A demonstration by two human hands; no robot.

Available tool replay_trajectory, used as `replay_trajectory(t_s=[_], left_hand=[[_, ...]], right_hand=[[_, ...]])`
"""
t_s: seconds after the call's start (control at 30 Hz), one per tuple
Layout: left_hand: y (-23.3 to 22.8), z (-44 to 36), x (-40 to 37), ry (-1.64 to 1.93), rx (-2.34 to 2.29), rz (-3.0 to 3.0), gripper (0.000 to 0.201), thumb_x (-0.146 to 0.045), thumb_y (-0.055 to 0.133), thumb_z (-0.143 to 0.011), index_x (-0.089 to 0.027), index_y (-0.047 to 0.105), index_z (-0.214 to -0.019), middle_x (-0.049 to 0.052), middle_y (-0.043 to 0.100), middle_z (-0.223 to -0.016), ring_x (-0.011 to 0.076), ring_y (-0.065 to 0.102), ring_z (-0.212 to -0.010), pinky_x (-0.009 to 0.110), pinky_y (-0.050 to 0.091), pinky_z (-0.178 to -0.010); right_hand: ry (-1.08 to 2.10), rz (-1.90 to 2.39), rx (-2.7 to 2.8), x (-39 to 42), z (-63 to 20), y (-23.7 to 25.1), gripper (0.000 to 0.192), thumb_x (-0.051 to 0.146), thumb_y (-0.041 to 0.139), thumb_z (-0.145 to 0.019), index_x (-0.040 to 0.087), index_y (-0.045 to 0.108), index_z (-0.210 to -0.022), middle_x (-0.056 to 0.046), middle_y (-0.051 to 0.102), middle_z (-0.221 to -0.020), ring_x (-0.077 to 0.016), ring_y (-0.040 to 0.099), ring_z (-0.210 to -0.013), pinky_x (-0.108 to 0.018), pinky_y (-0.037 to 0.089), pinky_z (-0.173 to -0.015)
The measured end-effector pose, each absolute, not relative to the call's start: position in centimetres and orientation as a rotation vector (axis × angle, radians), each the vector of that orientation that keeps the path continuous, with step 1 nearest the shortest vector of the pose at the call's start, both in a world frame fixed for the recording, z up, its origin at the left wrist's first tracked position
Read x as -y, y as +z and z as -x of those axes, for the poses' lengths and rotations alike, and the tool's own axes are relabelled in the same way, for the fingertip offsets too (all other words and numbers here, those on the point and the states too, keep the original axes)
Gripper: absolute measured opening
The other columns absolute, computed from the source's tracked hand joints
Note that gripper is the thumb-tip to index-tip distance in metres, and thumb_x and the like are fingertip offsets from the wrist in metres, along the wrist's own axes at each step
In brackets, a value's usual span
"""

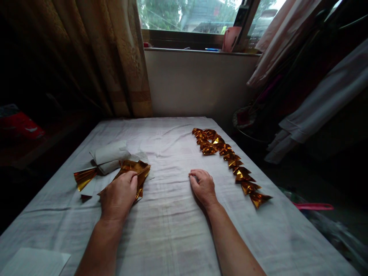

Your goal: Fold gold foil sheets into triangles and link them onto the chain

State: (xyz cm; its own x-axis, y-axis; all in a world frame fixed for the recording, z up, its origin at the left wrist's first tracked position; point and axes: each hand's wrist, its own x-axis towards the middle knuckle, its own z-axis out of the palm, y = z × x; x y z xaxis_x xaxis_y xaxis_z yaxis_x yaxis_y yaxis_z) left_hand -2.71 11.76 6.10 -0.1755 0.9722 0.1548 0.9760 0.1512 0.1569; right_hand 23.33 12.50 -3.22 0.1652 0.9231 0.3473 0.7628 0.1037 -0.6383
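My left hand (120,191) is closed, thumb against the fingers, on a crinkled sheet of gold foil (141,172) at the left of the table. Beside it lie a fan-shaped piece of gold foil (85,178) and a rolled bundle of white paper (110,153). My right hand (203,187) rests on the cloth near the middle, its fingers loosely curled in and nothing visible in them. To its right, folded gold foil pieces (243,174) lie in a slanting row. The row's far end is a cluster of similar folded pieces (209,142).
A wrinkled white cloth (166,230) covers the table. A white sheet of paper (36,262) lies at the near left corner. Beyond the table are a curtain (120,57) and a window sill with a pink cup (230,39). Clothes (324,96) hang at the right, near a pink handle (313,206).
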Motion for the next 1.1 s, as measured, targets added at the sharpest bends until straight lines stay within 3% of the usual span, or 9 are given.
replay_trajectory(t_s=[0.33, 0.73, 0.87, 1.1], left_hand=[[6.6, -0.1, -10.8, -1.169, 2.212, 2.212, 0.032, -0.042, 0.052, -0.084, -0.027, 0.076, -0.101, 0.003, 0.078, -0.092, 0.0232, 0.071, -0.082, 0.027, 0.050, -0.069], [4.0, -1.8, -11.8, -1.956, 2.407, 2.423, 0.054, -0.057, 0.061, -0.075, -0.014, 0.071, -0.105, 0.010, 0.078, -0.090, 0.0244, 0.073, -0.082, 0.031, 0.057, -0.071], [3.8, -2.2, -11.9, -2.108, 2.457, 2.423, 0.061, -0.062, 0.065, -0.071, -0.012, 0.070, -0.106, 0.010, 0.077, -0.087, 0.0240, 0.073, -0.080, 0.031, 0.058, -0.069], [3.4, -2.6, -11.8, -2.215, 2.582, 2.507, 0.078, -0.065, 0.067, -0.069, -0.010, 0.059, -0.124, 0.010, 0.076, -0.087, 0.0234, 0.072, -0.078, 0.032, 0.057, -0.070]], right_hand=[[0.309, 1.658, 1.565, -12.7, -23.5, -3.3, 0.020, 0.022, 0.053, -0.084, 0.025, 0.073, -0.089, -0.004, 0.075, -0.098, -0.0208, 0.066, -0.099, -0.037, 0.046, -0.095], [0.847, 1.328, 1.186, -13.0, -23.6, -3.0, 0.039, 0.052, 0.058, -0.084, 0.020, 0.072, -0.100, -0.008, 0.077, -0.092, -0.0224, 0.071, -0.088, -0.034, 0.057, -0.077], [0.991, 1.237, 1.172, -12.7, -23.0, -2.4, 0.040, 0.050, 0.068, -0.077, 0.020, 0.072, -0.102, -0.006, 0.075, -0.090, -0.0198, 0.069, -0.084, -0.029, 0.055, -0.071], [1.145, 1.101, 1.048, -12.8, -22.5, -1.4, 0.050, 0.038, 0.077, -0.067, 0.018, 0.068, -0.111, 0.006, 0.058, -0.064, -0.0087, 0.052, -0.054, -0.020, 0.041, -0.050]])
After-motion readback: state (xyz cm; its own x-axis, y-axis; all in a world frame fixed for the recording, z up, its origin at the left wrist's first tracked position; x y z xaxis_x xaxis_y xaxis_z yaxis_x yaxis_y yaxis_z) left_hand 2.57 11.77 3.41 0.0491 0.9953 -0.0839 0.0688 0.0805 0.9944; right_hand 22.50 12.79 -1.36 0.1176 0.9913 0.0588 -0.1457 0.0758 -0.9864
